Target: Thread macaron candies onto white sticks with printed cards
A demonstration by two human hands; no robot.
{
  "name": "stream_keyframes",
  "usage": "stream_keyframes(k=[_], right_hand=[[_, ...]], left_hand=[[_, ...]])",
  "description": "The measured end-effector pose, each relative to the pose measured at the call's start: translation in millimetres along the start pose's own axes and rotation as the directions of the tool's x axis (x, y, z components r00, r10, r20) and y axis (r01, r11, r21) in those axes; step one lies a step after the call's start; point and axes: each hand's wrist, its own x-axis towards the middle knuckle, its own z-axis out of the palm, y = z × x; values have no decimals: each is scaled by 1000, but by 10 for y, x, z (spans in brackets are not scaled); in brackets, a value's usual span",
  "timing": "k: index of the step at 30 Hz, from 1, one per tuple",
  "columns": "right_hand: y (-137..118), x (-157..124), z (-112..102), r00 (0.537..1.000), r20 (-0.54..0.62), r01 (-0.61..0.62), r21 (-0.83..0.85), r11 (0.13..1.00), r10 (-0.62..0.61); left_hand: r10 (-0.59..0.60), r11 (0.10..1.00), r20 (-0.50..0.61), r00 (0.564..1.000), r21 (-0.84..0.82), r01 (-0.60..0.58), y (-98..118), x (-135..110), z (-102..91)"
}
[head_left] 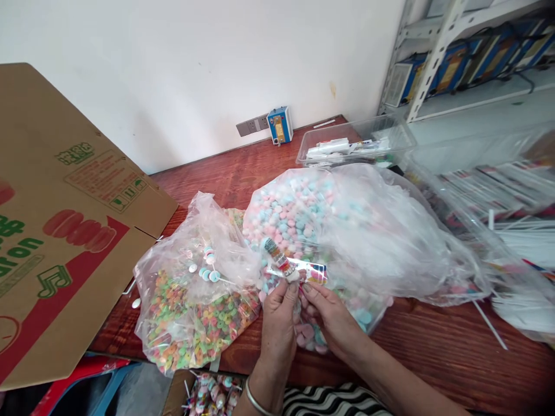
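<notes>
My left hand (278,323) pinches a small candy stick in a printed clear wrapper (280,262) that points up and to the left. My right hand (326,315) is closed on the shiny open end of the same wrapper (313,271). Both hands hover at the table's near edge, over a large clear bag of pink and blue round candies (299,214). A smaller clear bag of multicoloured ring candies (191,318) lies just left of my left hand. A finished candy stick (208,264) rests on top of that bag.
A big brown cardboard box flap (65,231) fills the left side. A clear plastic tub (353,144) stands at the back of the wooden table (433,346). Bags of white sticks and wrappers (511,231) lie at the right. More filled candy sticks (212,396) sit in a box below the table edge.
</notes>
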Motion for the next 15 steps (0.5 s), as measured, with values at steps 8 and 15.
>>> stream_keyframes(k=[8, 15], right_hand=[[-31, -141, -99, 824, 506, -419, 239, 876, 256], [21, -193, 0, 997, -22, 79, -16, 997, -79]], left_hand=[[-127, 991, 422, 898, 15, 133, 175, 46, -245], [-81, 997, 40, 996, -10, 82, -40, 73, -64]])
